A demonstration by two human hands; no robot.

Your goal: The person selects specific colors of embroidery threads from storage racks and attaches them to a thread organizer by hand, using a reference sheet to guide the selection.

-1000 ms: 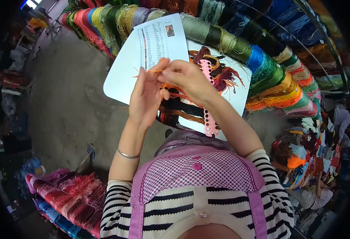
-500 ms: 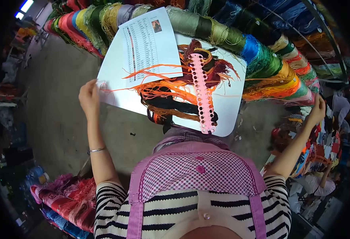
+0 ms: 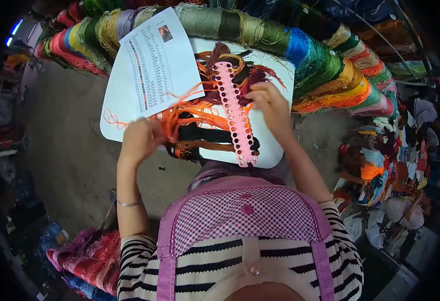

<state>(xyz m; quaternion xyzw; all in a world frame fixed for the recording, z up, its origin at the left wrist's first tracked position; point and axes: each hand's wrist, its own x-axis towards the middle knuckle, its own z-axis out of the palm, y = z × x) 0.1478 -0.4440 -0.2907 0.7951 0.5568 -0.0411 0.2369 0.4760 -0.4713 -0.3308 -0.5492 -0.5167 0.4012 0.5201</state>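
Observation:
A pink strip with rows of holes (image 3: 234, 113) lies on the white board (image 3: 275, 145), with threads looped through it. Orange threads (image 3: 207, 115) trail leftward from the strip, above black and brown bundles (image 3: 205, 134). My left hand (image 3: 142, 139) is closed at the board's lower left, round the orange threads, blurred by motion. Beside the strip's right edge is my right hand (image 3: 271, 108), fingers bent together near the orange and dark red threads; what it pinches, if anything, is too small to tell. A printed sheet (image 3: 154, 65) with a table and small picture covers the board's upper left.
A long rack of coloured thread hanks (image 3: 280, 42) curves behind the board. More red and pink hanks (image 3: 94, 258) hang at the lower left. At the right are heaped threads (image 3: 373, 170) and, farther down, a person in a striped top (image 3: 413, 216).
My right hand has come from the rack's right end to the pink strip. My left hand has moved inward onto the orange threads, which are now bunched. The board appears farther left.

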